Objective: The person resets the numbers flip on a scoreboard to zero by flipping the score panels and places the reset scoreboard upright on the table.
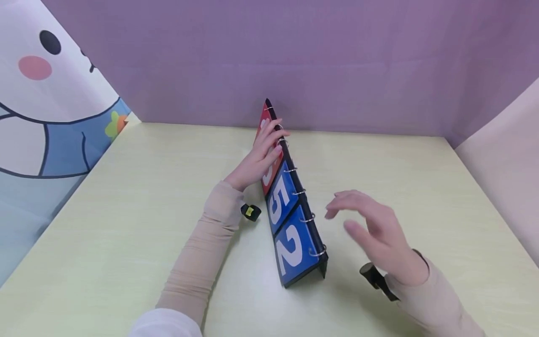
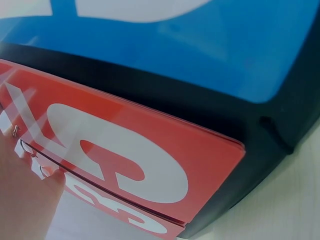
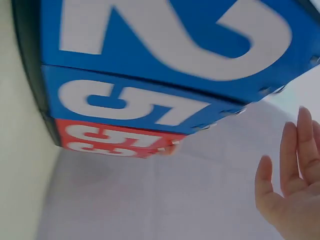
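Note:
A tabletop flip scoreboard (image 1: pixel 297 187) stands like a tent, its black spine lined with metal rings. On its left face, blue cards (image 1: pixel 296 241) showing 5 and 2 hang at the near end, and red cards (image 1: pixel 275 168) at the far end. My left hand (image 1: pixel 258 158) lies over the red cards, its fingers stretched across the ringed top edge. In the left wrist view, that hand (image 2: pixel 25 200) touches the edge beside a red 5 card (image 2: pixel 175 135). To the right of the scoreboard, my right hand (image 1: pixel 379 224) hovers with loosely bent fingers, holding nothing.
The scoreboard stands on a pale yellow-green table (image 1: pixel 126 210). Behind it rises a purple cloth backdrop (image 1: pixel 337 65). A cartoon-printed sheet (image 1: pixel 63 145) hangs on the left, and a white panel (image 1: pixel 505 154) borders the right side. Each wrist wears a black strap device.

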Available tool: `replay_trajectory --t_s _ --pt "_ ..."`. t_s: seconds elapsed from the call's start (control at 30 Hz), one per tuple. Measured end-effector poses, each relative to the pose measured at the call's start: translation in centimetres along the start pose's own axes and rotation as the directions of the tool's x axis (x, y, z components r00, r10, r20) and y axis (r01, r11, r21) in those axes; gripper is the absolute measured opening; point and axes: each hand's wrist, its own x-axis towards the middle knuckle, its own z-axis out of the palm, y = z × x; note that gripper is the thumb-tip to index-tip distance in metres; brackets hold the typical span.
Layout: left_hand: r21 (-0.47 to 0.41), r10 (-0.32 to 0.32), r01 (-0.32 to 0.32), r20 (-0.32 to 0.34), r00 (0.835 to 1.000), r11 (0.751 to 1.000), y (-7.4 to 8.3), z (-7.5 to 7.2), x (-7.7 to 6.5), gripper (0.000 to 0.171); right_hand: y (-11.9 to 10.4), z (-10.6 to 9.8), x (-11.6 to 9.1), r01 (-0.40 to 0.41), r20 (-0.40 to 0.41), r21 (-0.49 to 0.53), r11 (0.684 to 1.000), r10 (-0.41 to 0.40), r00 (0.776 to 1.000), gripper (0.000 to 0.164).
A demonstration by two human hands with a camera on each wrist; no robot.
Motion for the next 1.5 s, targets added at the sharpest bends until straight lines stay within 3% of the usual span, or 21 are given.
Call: replay_trajectory --t_s 0.07,0.13,0.27,0.37,0.5,0.57,0.7,0.77,0.97,1.23,1.4,1.5 --pt "0.000 0.003 -0.003 -0.003 1.000 1.000 0.0 0.0 0.0 0.039 0.3 -0.4 -0.1 -0.148 -0.010 0.047 0.988 0.149 0.989 0.023" --pt "0.001 0.005 -0.005 -0.005 1.000 1.000 -0.1 -0.1 0.0 0.039 0.6 -0.6 -0.1 -0.292 0.005 0.047 0.955 0.292 0.956 0.028" --pt "-0.001 0.008 -0.008 -0.009 1.000 1.000 -0.1 -0.1 0.0 0.039 1.4 -1.0 0.0 -0.521 0.070 -0.018 0.853 0.521 0.851 0.025" --pt "-0.003 0.013 -0.013 -0.013 1.000 1.000 -0.2 -0.1 0.0 0.038 2.4 -1.3 0.1 -0.653 0.139 -0.048 0.756 0.653 0.745 0.026" --pt "-0.003 0.008 -0.008 -0.013 1.000 1.000 -0.2 -0.1 0.0 0.038 3.8 -1.4 -0.2 -0.744 0.262 -0.066 0.665 0.731 0.630 0.031" --pt "-0.002 0.007 -0.007 -0.012 1.000 1.000 -0.2 0.0 0.0 0.039 4.5 -1.3 -0.4 -0.752 0.347 -0.077 0.655 0.725 0.595 0.033" --pt "-0.003 0.012 -0.012 -0.017 1.000 1.000 -0.2 0.0 0.0 0.038 5.5 -1.1 -0.9 -0.733 0.500 -0.132 0.667 0.683 0.532 0.045" --pt "-0.003 0.017 -0.017 -0.022 1.000 1.000 -0.2 0.0 0.0 0.038 5.7 -1.1 -1.0 -0.726 0.535 -0.146 0.672 0.671 0.514 0.052" --pt "-0.005 0.011 -0.011 -0.024 1.000 1.000 -0.1 0.0 0.0 0.038 5.9 -1.2 -1.2 -0.696 0.571 -0.145 0.703 0.634 0.521 0.049" --pt "-0.014 0.009 -0.010 -0.024 1.000 1.000 -0.1 -0.1 -0.2 0.037 6.2 -1.7 -1.4 -0.669 0.628 -0.133 0.732 0.584 0.515 0.038" --pt "-0.009 0.006 -0.006 -0.023 1.000 1.000 -0.1 -0.1 -0.1 0.037 7.4 -3.0 -1.9 -0.700 0.703 -0.054 0.713 0.525 0.481 0.024" --pt "-0.003 0.002 -0.002 -0.017 1.000 1.000 0.0 0.0 -0.1 0.038 8.1 -3.6 -2.3 -0.723 0.728 0.008 0.691 0.491 0.478 0.020"
